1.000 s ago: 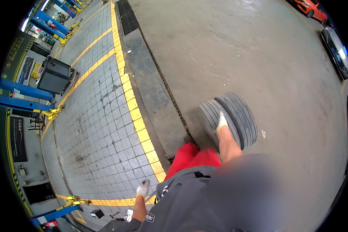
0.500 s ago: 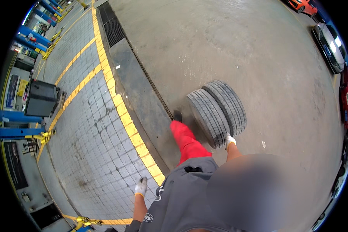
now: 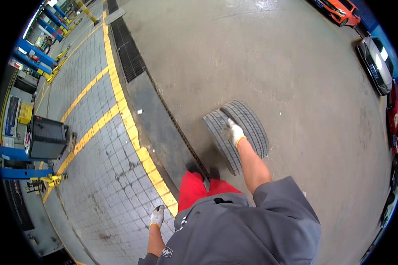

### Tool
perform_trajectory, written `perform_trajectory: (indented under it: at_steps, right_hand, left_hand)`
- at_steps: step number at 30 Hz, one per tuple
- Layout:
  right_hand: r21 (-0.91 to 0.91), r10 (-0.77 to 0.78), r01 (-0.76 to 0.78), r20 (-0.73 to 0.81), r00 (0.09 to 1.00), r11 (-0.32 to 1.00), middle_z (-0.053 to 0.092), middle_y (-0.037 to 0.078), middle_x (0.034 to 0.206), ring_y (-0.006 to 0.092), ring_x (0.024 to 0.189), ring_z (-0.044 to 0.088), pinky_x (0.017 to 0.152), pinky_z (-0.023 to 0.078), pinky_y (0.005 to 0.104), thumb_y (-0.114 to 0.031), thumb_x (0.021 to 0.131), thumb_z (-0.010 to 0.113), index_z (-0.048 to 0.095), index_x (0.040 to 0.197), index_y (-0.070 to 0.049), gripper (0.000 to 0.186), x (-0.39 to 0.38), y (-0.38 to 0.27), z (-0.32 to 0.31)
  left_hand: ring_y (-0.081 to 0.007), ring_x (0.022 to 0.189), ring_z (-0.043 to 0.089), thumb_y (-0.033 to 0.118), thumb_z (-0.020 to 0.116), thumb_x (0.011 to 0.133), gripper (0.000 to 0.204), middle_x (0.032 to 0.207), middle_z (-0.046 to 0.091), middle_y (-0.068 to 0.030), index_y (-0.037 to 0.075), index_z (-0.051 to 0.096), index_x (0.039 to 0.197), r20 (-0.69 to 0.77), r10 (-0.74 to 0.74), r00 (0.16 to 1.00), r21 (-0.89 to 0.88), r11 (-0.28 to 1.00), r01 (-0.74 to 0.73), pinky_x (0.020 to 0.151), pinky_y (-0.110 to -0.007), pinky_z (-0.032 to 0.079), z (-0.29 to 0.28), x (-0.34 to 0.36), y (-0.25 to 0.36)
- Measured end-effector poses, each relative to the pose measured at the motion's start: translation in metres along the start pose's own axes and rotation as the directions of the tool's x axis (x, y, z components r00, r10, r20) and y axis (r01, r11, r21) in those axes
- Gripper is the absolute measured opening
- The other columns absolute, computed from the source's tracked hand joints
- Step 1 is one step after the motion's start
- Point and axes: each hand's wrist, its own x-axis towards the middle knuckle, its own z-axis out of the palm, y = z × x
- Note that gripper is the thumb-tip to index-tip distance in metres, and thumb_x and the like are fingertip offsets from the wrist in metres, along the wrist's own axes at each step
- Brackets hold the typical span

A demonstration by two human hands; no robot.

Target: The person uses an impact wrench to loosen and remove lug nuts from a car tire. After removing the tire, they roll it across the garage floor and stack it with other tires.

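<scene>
Two black tyres stand upright side by side on the concrete floor, a left tyre (image 3: 217,129) and a right tyre (image 3: 253,126), their treads facing up. My right hand (image 3: 235,132), in a whitish knit glove with a yellow cuff, reaches over the tops of them. Its slightly blurred fingers are stretched out, appearing to touch the tread near the gap between the tyres. At my left side hangs my left hand (image 3: 157,216), gloved alike, its fingers loose and partly apart with nothing seen in it. It is away from the tyres, over the tiled floor.
A yellow painted line (image 3: 142,154) edges the tiled area, beside a floor drain grate (image 3: 127,55). At left stand a dark grey tool cabinet (image 3: 48,137) and blue lift posts (image 3: 26,173) with yellow arms. Parked cars line the right, including a silver car (image 3: 376,66).
My right hand has moved from the tyres' near right side up onto their tops. The tyres appear slightly further left in view. Both my feet now show close together; my left hand still hangs.
</scene>
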Motion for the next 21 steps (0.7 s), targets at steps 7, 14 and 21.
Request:
perform_trajectory:
  at_steps: [7,14,21]
  right_hand:
    - [-0.312,0.109,-0.121,-0.056,0.992,0.942,0.047,0.023,0.144,0.0406,0.128,0.050,0.105,0.041,0.0525,-0.044,0.099,0.053,0.039,0.143,0.005,0.067,0.021,-0.006,0.041]
    - [-0.580,-0.073,-0.317,-0.550,0.832,0.751,0.064,0.018,0.104,0.0304,0.085,0.064,0.073,0.053,0.0430,-0.041,0.093,0.060,0.050,0.134,0.004,0.061,0.030,-0.029,-0.052]
    - [-0.848,-0.454,-0.269,-0.482,0.750,0.456,0.063,0.012,0.076,0.0199,0.058,0.058,0.052,0.047,0.0356,-0.040,0.090,0.063,0.047,0.137,0.004,0.067,0.061,-0.107,-0.081]
  left_hand:
    - [-0.0402,0.122,0.056,0.057,0.045,0.094,0.062,0.128,0.061,-0.0246,0.008,0.063,0.129,0.112,0.131,0.985,-0.099,0.988,-0.120,0.102,-0.043,0.044,-0.010,0.144,0.058]
    - [-0.0416,0.125,0.054,0.060,0.042,0.093,0.068,0.128,0.059,-0.0279,0.007,0.060,0.131,0.315,0.161,0.936,0.261,0.933,-0.248,0.104,-0.044,0.042,-0.065,0.231,0.168]
    - [-0.0405,0.125,0.053,0.057,0.043,0.094,0.067,0.129,0.059,-0.0270,0.003,0.059,0.131,0.115,0.437,0.892,0.160,0.878,-0.451,0.105,-0.044,0.042,-0.159,0.306,0.374]
